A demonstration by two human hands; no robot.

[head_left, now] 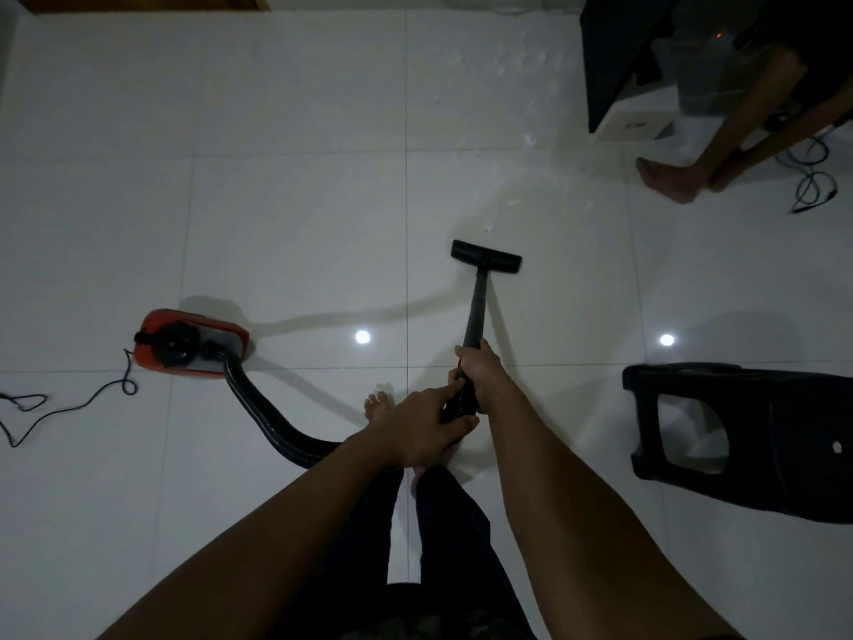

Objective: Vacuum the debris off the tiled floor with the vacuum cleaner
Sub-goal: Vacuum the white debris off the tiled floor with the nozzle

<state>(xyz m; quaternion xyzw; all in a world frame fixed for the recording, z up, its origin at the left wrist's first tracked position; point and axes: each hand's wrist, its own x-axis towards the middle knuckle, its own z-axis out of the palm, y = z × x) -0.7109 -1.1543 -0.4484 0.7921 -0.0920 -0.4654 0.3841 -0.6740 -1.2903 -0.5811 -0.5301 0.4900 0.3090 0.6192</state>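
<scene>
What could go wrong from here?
1. The hose curls close to the person's feet; stepping forward may snag it.
2. The debris lies beyond the nozzle, near another person's foot and loose cables.
3. The black stool limits sweeps rightward.

Both forearms are bare with no sleeves reaching them, the left hand [422,424] and right hand [480,374] wear no gloves, rings or watch that can be seen, the legs are in dark trousers [454,515], and the feet are bare.
</scene>
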